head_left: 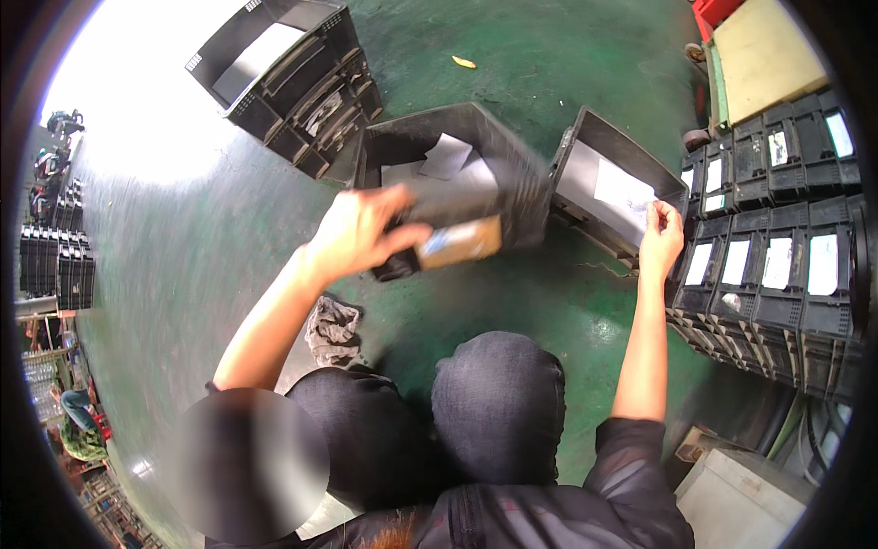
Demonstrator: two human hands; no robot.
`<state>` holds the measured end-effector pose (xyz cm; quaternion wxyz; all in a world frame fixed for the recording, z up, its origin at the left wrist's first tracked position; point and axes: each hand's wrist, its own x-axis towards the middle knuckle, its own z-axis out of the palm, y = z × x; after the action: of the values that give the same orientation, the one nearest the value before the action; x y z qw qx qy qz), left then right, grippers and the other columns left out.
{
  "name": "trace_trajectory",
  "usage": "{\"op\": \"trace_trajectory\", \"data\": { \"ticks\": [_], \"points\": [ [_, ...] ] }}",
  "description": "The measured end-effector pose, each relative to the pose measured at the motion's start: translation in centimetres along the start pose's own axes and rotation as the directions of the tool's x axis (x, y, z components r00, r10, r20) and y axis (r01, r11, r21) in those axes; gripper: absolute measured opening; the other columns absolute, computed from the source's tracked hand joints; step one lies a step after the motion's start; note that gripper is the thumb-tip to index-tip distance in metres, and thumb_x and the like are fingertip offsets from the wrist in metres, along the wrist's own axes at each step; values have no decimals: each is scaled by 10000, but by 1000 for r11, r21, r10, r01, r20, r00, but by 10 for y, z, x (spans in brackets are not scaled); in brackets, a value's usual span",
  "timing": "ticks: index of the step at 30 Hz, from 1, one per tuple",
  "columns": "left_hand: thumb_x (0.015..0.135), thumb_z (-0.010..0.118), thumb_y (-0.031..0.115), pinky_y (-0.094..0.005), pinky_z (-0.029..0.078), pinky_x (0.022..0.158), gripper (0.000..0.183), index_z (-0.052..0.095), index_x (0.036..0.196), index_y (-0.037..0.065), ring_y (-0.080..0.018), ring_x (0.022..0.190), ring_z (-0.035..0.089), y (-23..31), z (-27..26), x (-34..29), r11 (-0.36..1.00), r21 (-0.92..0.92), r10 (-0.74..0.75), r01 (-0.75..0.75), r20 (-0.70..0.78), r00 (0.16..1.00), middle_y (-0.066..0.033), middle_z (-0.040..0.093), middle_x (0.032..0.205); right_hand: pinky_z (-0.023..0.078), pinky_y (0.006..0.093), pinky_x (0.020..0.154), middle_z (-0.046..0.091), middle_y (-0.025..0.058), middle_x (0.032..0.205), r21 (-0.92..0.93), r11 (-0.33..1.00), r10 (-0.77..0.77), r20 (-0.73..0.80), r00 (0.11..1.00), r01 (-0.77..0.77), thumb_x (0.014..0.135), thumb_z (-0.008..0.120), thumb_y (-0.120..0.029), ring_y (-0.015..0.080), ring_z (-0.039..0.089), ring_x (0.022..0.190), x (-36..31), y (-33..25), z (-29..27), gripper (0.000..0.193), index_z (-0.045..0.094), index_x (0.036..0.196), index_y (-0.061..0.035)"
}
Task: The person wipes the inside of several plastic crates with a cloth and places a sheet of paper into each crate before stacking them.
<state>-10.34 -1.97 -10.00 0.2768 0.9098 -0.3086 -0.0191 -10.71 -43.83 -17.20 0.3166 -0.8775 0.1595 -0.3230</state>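
Note:
My left hand (361, 229), smeared by motion, is closed on the near left rim of a black plastic crate (521, 197). That crate is tilted and blurred too, with grey sheets and a loose piece of paper (446, 157) inside. A brown and blue label (462, 242) shows on its near wall. Further right, a second black crate (622, 137) holds a grey lining and a white sheet of paper (622, 186). The fingers of my right hand (661, 242) pinch the near right corner of this sheet, beside the crate's rim.
A stack of black crates (320, 101) stands at the far left. More stacked crates (754, 252) with white labels line the right, near a cart (768, 55). A crumpled grey rag (334, 329) lies by my knee on the green floor (219, 238).

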Motion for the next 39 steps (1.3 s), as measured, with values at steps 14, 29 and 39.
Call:
{"op": "trace_trajectory", "data": {
  "ticks": [14, 29, 39],
  "points": [
    [762, 532, 29, -661, 109, 1044, 408, 560, 1158, 121, -194, 1262, 383, -172, 33, -139, 473, 765, -455, 437, -212, 865, -13, 471, 1271, 483, 405, 766, 562, 108, 1042, -485, 871, -7, 143, 990, 77, 691, 732, -193, 285, 563, 969, -5, 61, 74, 423, 510, 1034, -81],
    [879, 546, 165, -307, 538, 690, 411, 429, 1239, 6, -209, 825, 619, -45, 88, -26, 302, -799, -685, 520, 197, 701, -186, 575, 1088, 249, 350, 1090, 299, 195, 1430, 383, 466, -477, 868, 137, -798, 927, 487, -146, 278, 274, 1341, -141, -154, 105, 568, 221, 1404, 10],
    [849, 618, 252, -265, 459, 685, 338, 602, 1054, -16, -110, 784, 560, -49, 66, -62, 575, -509, -746, 640, -5, 666, -78, 637, 888, 306, 341, 1067, 401, 162, 1373, 397, 504, -691, 718, -82, -768, 879, 555, -59, 230, 376, 1286, -139, -181, 99, 539, 333, 1367, -11]
  ]
}}
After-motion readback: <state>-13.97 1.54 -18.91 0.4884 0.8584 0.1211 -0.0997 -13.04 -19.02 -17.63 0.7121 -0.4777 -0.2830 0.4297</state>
